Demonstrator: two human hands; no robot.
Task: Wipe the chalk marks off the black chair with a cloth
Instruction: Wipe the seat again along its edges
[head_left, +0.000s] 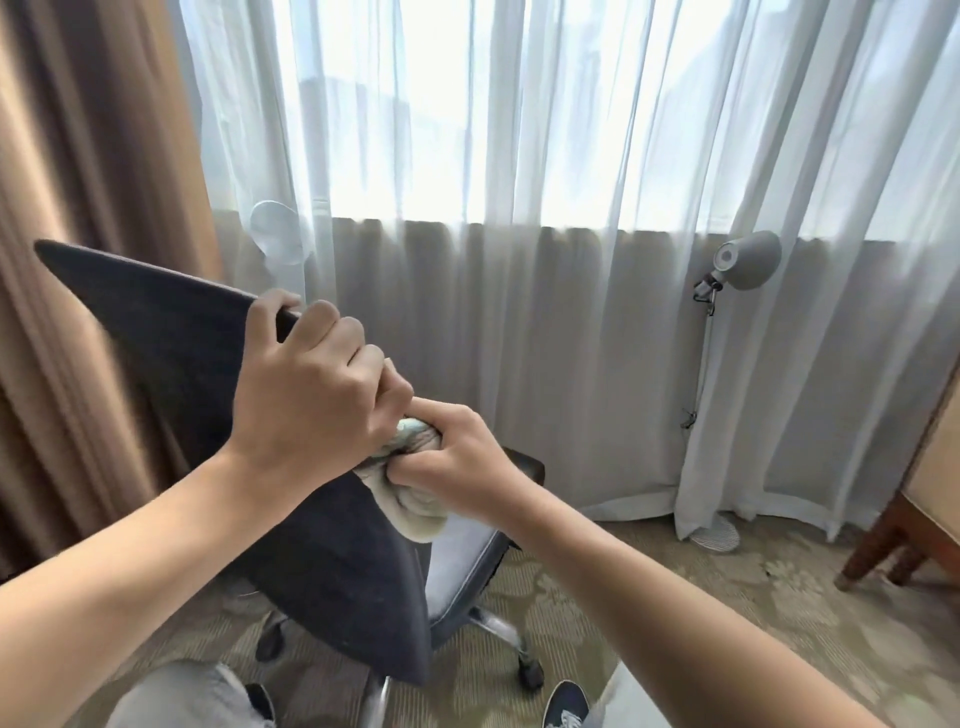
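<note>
Chair (171, 374) backrest tilted up-left, left hand (306, 395) gripping its edge, right hand (457, 462) apparently clutching cloth (415, 514)

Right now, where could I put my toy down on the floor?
Bare patterned carpet lies between the black office chair, the grey floor lamp's round base and the wooden furniture leg. It is crowded under the chair, around its wheels and the person's dark shoe.

You had sheer white curtains (519, 208) across the window, and a brown drape (93, 208) hung at the left. A grey floor lamp (745, 267) stood near the right, its base on the patterned carpet (675, 597). Wooden furniture (904, 530) stood at the right edge.
</note>
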